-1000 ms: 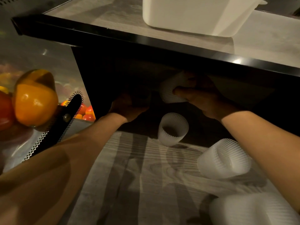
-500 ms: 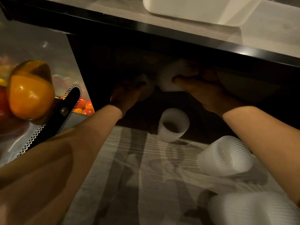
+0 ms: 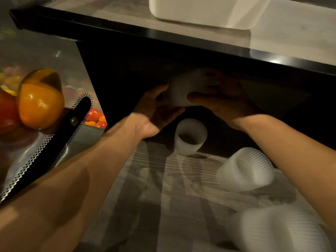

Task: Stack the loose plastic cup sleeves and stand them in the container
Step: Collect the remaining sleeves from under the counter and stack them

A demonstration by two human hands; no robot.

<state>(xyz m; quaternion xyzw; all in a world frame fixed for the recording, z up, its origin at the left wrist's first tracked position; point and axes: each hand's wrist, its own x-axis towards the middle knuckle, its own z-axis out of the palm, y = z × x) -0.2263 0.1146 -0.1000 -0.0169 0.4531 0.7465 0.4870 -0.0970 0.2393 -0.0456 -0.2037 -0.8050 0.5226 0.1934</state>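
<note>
the worst risk here is the dark: both hands work in the deep shadow under the black-edged upper shelf (image 3: 181, 39), so a rim set crooked on the stack would be hard to see, and the thin ribs could buckle or jam rather than nest. the ribbed translucent white plastic cup sleeve (image 3: 183, 90) lies on its side in the air at the centre of the frame. the right hand (image 3: 223, 102) grips it, thumb across its lower side and fingers curled over the top. the left hand (image 3: 158, 108) cups its left end, thumb on the rim and fingers curled beneath. i cannot tell whether one sleeve or several nested ones are held. a low forearm could knock the upright loose sleeve (image 3: 190, 137) just below the hands, or roll the sleeve lying on its side (image 3: 245, 170) at right off the grey wood-grain lower shelf (image 3: 163, 197). a third, blurred sleeve (image 3: 278, 228) sits at lower right. the white rectangular plastic container (image 3: 205, 11) stands on the upper shelf at the top of the frame, and its inside is out of sight. at middle left a grey metal bin (image 3: 91, 133) holds small red and orange tomatoes (image 3: 94, 117).
</note>
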